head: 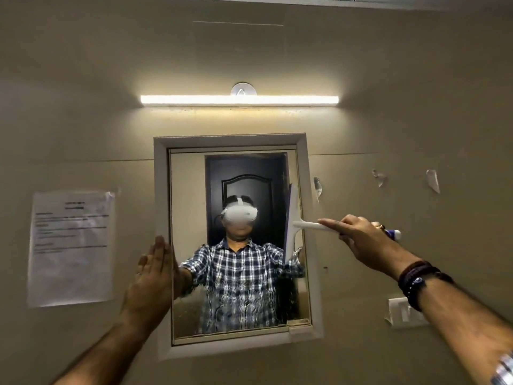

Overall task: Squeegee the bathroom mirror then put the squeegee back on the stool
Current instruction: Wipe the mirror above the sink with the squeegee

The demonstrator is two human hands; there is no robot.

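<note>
The bathroom mirror [194, 190] hangs in a white frame [161, 207] on the beige wall. A white squeegee [293, 218] stands with its blade upright against the glass at the mirror's right edge, about mid-height. My right hand [361, 237] grips its handle from the right, index finger stretched along it; a blue-and-white handle end sticks out behind the hand. My left hand [151, 276] lies flat, fingers together, against the frame's left side. Streaks of water show on the lower part of the glass. The stool is out of view.
A lit light bar [238, 100] is mounted above the mirror. A printed paper sheet [72, 245] is taped to the wall at left. Bits of torn tape [433, 180] and a white wall fitting [402, 312] sit on the wall at right.
</note>
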